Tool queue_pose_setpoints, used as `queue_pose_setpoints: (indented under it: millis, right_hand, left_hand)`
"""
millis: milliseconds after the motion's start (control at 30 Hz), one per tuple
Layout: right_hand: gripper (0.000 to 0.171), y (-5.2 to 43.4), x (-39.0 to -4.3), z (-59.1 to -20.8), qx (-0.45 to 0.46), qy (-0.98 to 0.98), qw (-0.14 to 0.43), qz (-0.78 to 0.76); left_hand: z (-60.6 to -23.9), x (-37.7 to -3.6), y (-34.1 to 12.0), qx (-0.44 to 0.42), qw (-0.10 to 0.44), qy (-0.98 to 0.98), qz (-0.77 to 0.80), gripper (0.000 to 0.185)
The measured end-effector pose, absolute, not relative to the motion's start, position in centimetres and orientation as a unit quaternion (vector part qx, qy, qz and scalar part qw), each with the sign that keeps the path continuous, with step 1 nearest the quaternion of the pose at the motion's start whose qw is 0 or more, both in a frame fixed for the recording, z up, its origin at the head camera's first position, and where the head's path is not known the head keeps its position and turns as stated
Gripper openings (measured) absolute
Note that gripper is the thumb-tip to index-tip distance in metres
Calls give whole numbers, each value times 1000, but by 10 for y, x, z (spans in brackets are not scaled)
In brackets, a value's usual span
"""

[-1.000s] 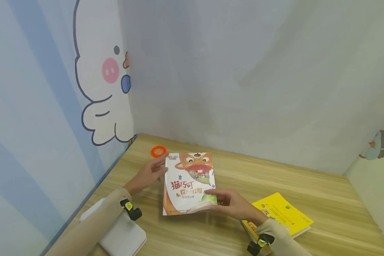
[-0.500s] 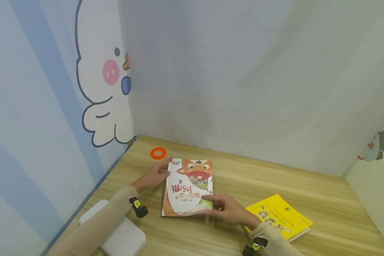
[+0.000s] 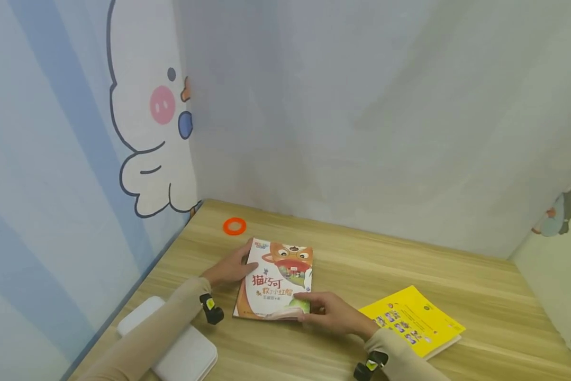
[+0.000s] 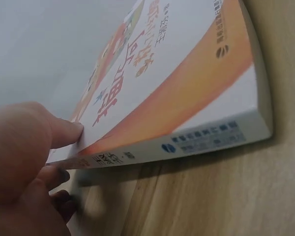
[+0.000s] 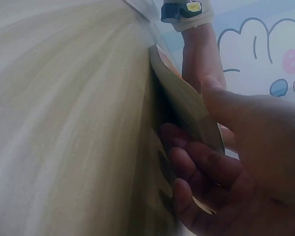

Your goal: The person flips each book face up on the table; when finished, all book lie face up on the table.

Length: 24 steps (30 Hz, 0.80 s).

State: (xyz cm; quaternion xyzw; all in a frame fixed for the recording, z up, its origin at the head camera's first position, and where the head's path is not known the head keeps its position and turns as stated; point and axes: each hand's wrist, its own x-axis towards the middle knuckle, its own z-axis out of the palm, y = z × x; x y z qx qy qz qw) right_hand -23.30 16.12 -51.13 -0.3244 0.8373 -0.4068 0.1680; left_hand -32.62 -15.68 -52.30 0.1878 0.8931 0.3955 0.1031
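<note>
A children's book (image 3: 275, 283) with a white and orange cover and a cartoon fox lies low over the wooden table (image 3: 409, 264), its near edge close to the wood. My left hand (image 3: 233, 267) pinches the spine edge, thumb on the cover and fingers curled beneath. In the left wrist view the thumb (image 4: 64, 132) presses the book (image 4: 187, 88) above the spine. My right hand (image 3: 330, 312) grips the near right corner. The right wrist view shows that hand (image 5: 206, 162) with its thumb on top and fingers under the book's edge (image 5: 187, 103).
An orange ring (image 3: 235, 226) lies near the back left corner. A yellow book (image 3: 414, 320) rests to the right of my right hand. A white flat box (image 3: 180, 349) sits at the near left under my left forearm. Walls close off the left and back.
Both hands have brought the book nearer to me and lower toward the table, and it has turned slightly. The left hand moved from beside the book to gripping its spine edge.
</note>
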Motion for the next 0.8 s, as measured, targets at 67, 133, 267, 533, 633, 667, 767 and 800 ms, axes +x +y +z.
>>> queue_pose_setpoints:
  millis: [67, 133, 267, 533, 633, 667, 767, 800]
  right_hand:
    - [55, 159, -233, -512, -329, 839, 164, -400]
    - [55, 158, -233, -513, -332, 845, 163, -387]
    - [56, 157, -233, -513, -339, 858, 162, -349]
    - [61, 152, -230, -510, -370, 884, 115, -262]
    - [57, 151, -227, -513, -374, 892, 76, -242]
    - [55, 151, -227, -514, -374, 894, 64, -237]
    - [53, 151, -223, -517, -367, 900, 39, -233]
    - [52, 151, -222, -518, -364, 900, 30, -236]
  left_hand:
    - [-523, -325, -157, 174, 100, 894, 400, 74]
    - [-523, -324, -157, 163, 93, 897, 400, 71]
    - [-520, -321, -153, 142, 87, 907, 387, 66]
    - [-515, -312, -159, 177, 152, 899, 371, 83]
    - [-510, -307, -170, 219, 195, 891, 346, 101]
    - [-509, -305, -173, 229, 209, 888, 339, 107]
    - [-506, -298, -181, 244, 236, 886, 317, 120]
    - [-506, -295, -183, 243, 243, 885, 314, 123]
